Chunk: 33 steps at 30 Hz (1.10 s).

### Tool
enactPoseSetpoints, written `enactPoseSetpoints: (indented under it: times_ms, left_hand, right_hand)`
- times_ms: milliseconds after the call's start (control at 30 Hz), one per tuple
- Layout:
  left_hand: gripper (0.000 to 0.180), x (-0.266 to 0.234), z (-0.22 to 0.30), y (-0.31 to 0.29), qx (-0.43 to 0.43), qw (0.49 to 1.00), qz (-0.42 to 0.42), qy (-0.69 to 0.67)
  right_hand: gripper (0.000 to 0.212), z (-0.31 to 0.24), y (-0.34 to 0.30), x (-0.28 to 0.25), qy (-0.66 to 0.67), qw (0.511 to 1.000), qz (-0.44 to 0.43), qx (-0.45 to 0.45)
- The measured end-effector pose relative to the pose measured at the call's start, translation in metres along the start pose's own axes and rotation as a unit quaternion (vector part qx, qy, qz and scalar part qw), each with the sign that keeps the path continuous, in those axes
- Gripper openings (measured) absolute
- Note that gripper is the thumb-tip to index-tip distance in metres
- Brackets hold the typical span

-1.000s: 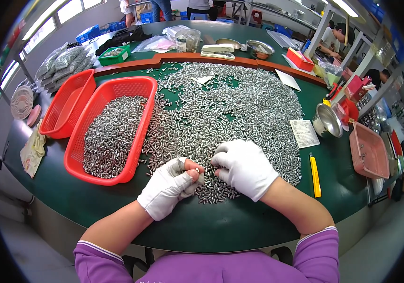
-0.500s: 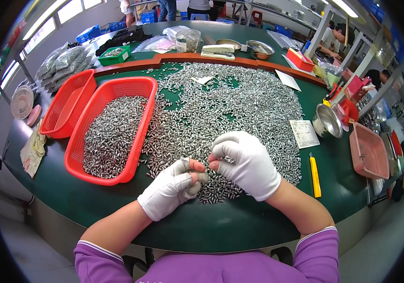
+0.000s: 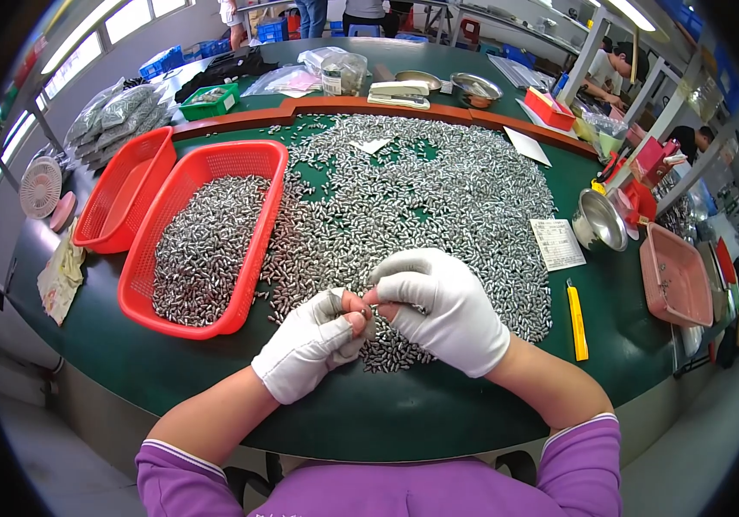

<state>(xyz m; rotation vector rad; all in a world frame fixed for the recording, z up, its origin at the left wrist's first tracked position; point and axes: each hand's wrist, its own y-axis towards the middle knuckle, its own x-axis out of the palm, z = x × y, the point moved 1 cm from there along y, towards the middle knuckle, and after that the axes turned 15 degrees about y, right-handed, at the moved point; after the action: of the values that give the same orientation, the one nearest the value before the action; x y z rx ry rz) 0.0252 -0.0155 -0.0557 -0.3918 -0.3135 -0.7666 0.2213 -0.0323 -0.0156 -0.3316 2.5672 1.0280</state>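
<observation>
Small shiny silver metal pieces [image 3: 438,189] lie spread in a thick layer over the green table. Above their near edge my two hands meet, both in white gloves with some fingertips bare. My left hand [image 3: 313,340] is closed, its thumb and fingers pinched together. My right hand [image 3: 447,310] comes in from the right, its thumb and forefinger pinched against the left fingertips. Whatever sits between the fingertips is too small or hidden to make out. Left of my hands stands a red perforated basket [image 3: 134,289] heaped with the same metal pieces.
Beside the full basket is a second red basket [image 3: 119,207]. A yellow cutter knife [image 3: 577,323], a printed sheet [image 3: 557,245], a steel bowl [image 3: 599,220] and a pink basket [image 3: 675,297] lie to the right. A reddish-brown ledge [image 3: 300,105] borders the far side. Other people work farther back.
My right hand has moved slightly left and down, so its fingertips now touch those of my left hand. The left hand has barely shifted.
</observation>
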Motion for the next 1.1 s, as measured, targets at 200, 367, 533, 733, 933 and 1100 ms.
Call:
enactPoseSetpoints:
  times_ms: [200,367,533,733,933,1100]
  left_hand:
    - [0.022,-0.002,-0.001,0.001,0.005,1.0,0.003,-0.006]
    - [0.02,-0.001,-0.001,0.001,0.004,1.0,0.016,0.003]
    - [0.018,0.001,0.002,0.001,0.009,1.0,0.014,0.01]
    - [0.022,-0.001,0.003,0.001,0.007,1.0,-0.005,-0.002]
    - [0.029,-0.002,0.0,0.001,0.007,1.0,-0.009,-0.029]
    - [0.029,0.0,0.001,0.001,-0.013,1.0,-0.016,-0.013]
  right_hand:
    - [0.017,-0.006,0.006,-0.005,-0.142,0.988,-0.061,-0.027]
    - [0.017,0.014,-0.01,-0.005,-0.256,0.96,-0.08,0.078]
    - [0.012,0.025,-0.015,-0.001,-0.284,0.938,-0.139,0.142]
    - [0.011,0.025,-0.011,-0.001,-0.268,0.951,-0.091,0.124]
    - [0.013,0.011,-0.004,-0.011,-0.216,0.969,-0.037,0.113]
    - [0.012,0.009,-0.005,-0.003,0.098,0.976,-0.002,0.192]
